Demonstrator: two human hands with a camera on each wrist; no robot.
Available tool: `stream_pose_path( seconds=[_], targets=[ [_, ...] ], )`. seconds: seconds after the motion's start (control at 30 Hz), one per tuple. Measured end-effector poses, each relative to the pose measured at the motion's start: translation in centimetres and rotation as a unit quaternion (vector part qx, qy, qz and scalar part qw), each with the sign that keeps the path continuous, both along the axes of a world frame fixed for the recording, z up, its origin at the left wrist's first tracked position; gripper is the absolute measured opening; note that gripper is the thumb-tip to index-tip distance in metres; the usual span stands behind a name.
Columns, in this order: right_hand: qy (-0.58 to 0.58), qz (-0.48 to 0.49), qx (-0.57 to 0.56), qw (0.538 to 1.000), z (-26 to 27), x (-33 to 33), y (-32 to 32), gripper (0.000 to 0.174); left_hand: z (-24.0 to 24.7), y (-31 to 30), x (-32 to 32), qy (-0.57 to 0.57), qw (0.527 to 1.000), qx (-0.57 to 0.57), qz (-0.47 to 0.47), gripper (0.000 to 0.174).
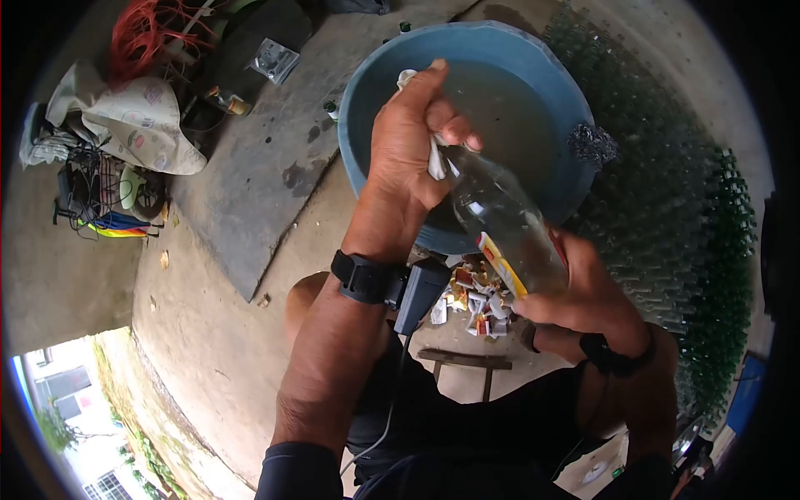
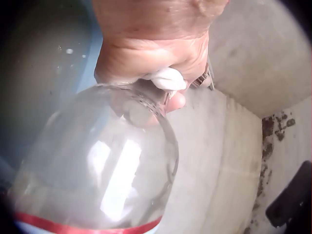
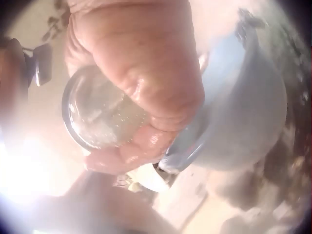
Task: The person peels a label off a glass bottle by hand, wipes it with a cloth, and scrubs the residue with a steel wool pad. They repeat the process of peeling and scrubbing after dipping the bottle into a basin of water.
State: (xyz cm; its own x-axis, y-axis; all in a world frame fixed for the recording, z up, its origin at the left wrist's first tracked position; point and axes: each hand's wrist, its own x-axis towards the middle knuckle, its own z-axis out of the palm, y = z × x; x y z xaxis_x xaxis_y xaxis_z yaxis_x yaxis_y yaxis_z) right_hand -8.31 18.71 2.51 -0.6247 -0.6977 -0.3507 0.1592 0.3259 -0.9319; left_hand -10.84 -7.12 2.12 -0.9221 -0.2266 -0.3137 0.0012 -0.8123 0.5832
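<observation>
A clear glass bottle (image 1: 493, 200) with a red and yellow label (image 1: 502, 265) is held at a slant over the near rim of the blue basin (image 1: 360, 108). My left hand (image 1: 408, 137) grips its neck end, with a white cloth (image 1: 437, 158) bunched in the palm. In the left wrist view, the cloth (image 2: 167, 79) pokes out below the palm, right at the bottle's shoulder (image 2: 97, 141). The right hand (image 1: 596, 287) is wrapped round the bottle's lower end. In the right wrist view, the round base (image 3: 100, 114) shows between its thumb and fingers.
Murky water (image 1: 517, 108) fills the basin, and a dark scouring pad (image 1: 593, 146) sits on its right rim. Torn labels (image 1: 477, 304) lie below it. Many glass bottles (image 1: 658, 208) stand at right. A wooden stool (image 1: 465, 360) is between the legs; a sack (image 1: 142, 121) lies at left.
</observation>
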Motion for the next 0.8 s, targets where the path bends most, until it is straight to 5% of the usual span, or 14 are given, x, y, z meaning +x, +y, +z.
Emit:
stream_pose_path(
  seconds=[0.07, 0.2, 0.3, 0.43, 0.6, 0.8],
  targets=[
    [0.208, -0.001, 0.046, 0.977, -1.4, -0.5, 0.2, 0.072, -0.3, 0.9, -0.3, -0.039, 0.998, -0.03, 0.033, 0.043],
    [0.327, -0.014, 0.155, 0.932, -0.3, -0.9, -0.4, 0.06, -0.9, 2.5, 0.6, -0.089, 0.994, -0.024, 0.067, 0.033],
    [0.254, 0.002, 0.149, 0.956, 0.8, -0.9, -0.8, 0.061, -1.2, 2.8, 0.7, -0.078, 0.996, -0.013, 0.037, 0.026],
    [0.035, 0.005, -0.002, 0.999, 0.7, -1.7, -0.5, 0.071, -2.3, 2.3, 1.5, -0.003, 0.998, -0.035, -0.051, 0.026],
    [-0.271, 0.004, -0.006, 0.962, 4.2, -2.4, -0.6, 0.083, -1.4, 2.8, 1.9, 0.027, 0.996, 0.003, -0.083, 0.024],
    [-0.12, -0.039, -0.029, 0.992, 2.1, -1.5, -0.7, 0.079, -0.3, 3.2, 2.2, -0.01, 0.998, -0.051, -0.024, 0.026]
  ],
)
